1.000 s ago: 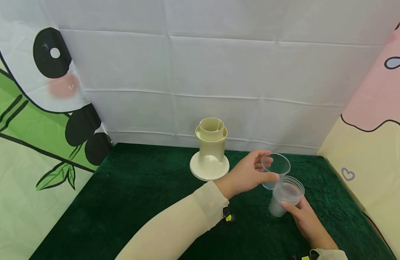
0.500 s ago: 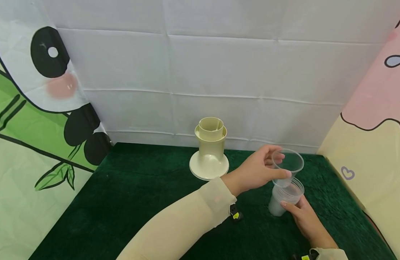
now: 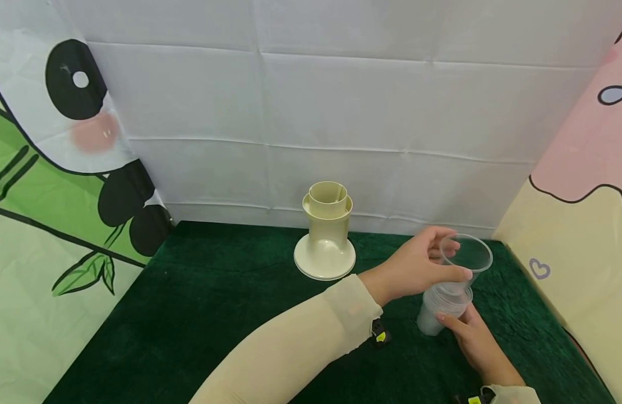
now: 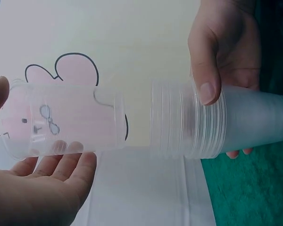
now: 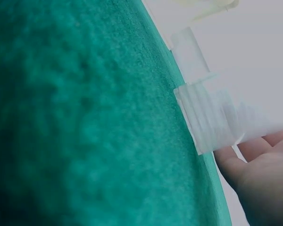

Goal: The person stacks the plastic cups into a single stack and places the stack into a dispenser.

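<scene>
My left hand (image 3: 417, 266) holds a single clear plastic cup (image 3: 474, 258) with its rim up, thumb on one side and fingers on the other. Just below it, my right hand (image 3: 479, 339) grips a stack of nested clear plastic cups (image 3: 438, 315) standing on the table. In the left wrist view, a gap shows between the base of the single cup (image 4: 66, 115) and the top rim of the stack (image 4: 254, 117). The right hand's thumb lies along the stacked rims there. In the right wrist view, fingers of the right hand (image 5: 269, 174) support the stack (image 5: 205, 117).
A cream cylindrical stand (image 3: 330, 230) with a round base and an inner tube stands left of the hands, near the back edge. Dark green cloth (image 3: 215, 292) covers the table. A white sheet (image 3: 336, 112) hangs behind, with printed cartoon sheets at both sides.
My left hand has carried the single cup to the right, from behind and left of the stack to over it. The right hand and the stack have stayed in place.
</scene>
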Demonstrator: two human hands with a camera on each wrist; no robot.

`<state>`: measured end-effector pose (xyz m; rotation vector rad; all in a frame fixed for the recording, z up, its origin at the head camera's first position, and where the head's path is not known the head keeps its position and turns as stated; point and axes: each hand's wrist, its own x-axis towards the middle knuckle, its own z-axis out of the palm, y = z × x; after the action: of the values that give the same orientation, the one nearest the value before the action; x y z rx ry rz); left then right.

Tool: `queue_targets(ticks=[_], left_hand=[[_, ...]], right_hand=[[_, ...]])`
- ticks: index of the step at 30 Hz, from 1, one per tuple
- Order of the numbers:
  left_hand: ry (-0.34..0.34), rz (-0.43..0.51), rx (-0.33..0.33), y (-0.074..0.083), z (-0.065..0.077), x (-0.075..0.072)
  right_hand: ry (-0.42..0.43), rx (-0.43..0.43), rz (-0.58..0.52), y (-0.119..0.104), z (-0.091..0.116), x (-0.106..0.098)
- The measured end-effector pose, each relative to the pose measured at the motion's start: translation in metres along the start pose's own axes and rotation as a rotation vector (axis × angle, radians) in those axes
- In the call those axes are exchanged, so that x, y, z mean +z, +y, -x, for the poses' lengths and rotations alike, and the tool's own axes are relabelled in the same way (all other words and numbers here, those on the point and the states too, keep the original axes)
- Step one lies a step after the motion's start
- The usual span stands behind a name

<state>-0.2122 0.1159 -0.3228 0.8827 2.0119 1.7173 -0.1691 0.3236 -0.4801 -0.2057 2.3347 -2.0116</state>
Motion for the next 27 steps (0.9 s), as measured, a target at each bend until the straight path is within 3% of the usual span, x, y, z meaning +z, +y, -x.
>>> queue_targets(ticks=[11, 27], left_hand=[[0.013, -0.008, -0.040, -0.008, -0.008, 0.008], [0.046, -0.030, -0.115, -0.033, -0.004, 0.013]], right_hand=[[-0.007, -0.005, -0.019, 0.001, 0.000, 0.000], [-0.001, -0.008, -0.009, 0.002, 0.000, -0.001]])
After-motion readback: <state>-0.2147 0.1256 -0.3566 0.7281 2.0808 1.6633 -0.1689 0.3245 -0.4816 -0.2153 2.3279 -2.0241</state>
